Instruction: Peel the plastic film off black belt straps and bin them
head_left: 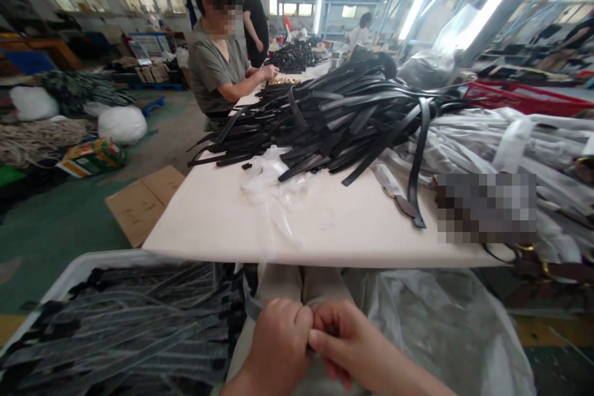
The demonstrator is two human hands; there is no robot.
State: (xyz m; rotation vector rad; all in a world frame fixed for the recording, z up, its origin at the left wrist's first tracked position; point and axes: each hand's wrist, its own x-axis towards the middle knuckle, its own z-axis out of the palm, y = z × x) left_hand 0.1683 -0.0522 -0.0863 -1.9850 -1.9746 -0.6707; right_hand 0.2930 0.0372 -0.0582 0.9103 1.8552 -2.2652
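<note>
Over my lap, my left hand (281, 343) and my right hand (346, 340) meet, both with curled fingers. A short piece of dark strap (251, 305) shows at the outer side of my left fist and seems to run into it. My right thumb and fingers pinch close against the left hand. A small dark bit shows between the hands, but the fingers hide most of it. Left of my legs, a white bin (88, 260) holds many dark straps in clear wrapping (153, 322). Ahead on the white table (208, 216) lies a heap of black straps (325, 111).
Clear plastic (273, 179) lies on the table near its front edge. White-wrapped straps (501, 136) with brown tabs pile up at right, before a red crate (529, 98). A plastic bag (445, 328) hangs beside my right leg. A co-worker (216, 62) works at the table's left side; a cardboard box (143, 204) stands below.
</note>
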